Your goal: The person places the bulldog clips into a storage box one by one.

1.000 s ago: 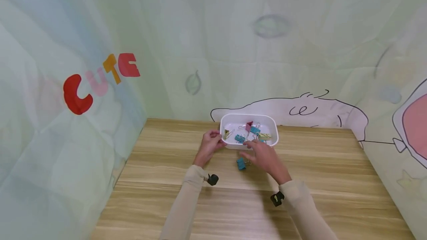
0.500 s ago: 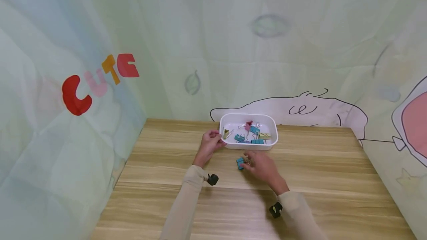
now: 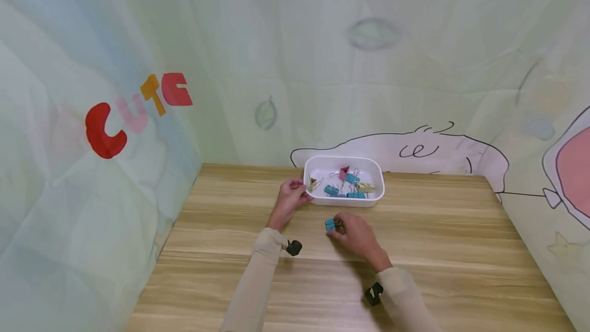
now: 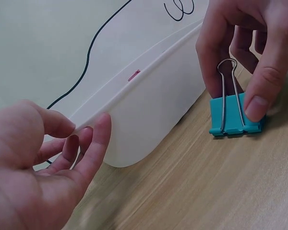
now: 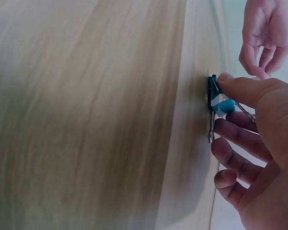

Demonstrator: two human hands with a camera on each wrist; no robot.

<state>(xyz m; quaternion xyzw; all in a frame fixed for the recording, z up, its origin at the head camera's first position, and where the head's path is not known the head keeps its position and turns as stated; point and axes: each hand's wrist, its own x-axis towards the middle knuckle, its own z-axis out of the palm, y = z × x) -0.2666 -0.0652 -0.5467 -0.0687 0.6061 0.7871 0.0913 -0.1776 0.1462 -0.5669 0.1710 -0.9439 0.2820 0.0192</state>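
Note:
A white plastic box (image 3: 345, 202) stands near the back of the wooden table, with several teal, yellow and pink binder clips inside. My left hand (image 3: 288, 203) pinches its rim at the left front corner, thumb on one side and fingers on the other in the left wrist view. In front of the box, my right hand (image 3: 359, 234) holds a teal binder clip (image 4: 228, 115) between thumb and fingers. One wire handle of this clip points up in the left wrist view; the right wrist view shows the clip (image 5: 212, 93) close to the tabletop.
The wooden table (image 3: 438, 250) meets a printed fabric backdrop (image 3: 322, 91) right behind the box. More fabric rises along both sides. Inside the box lie a pink clip (image 3: 343, 173) and a yellow clip (image 3: 366, 187).
My right hand has drawn back from the box's front rim to the teal binder clip on the table and now grips it. The left hand stays at the box corner.

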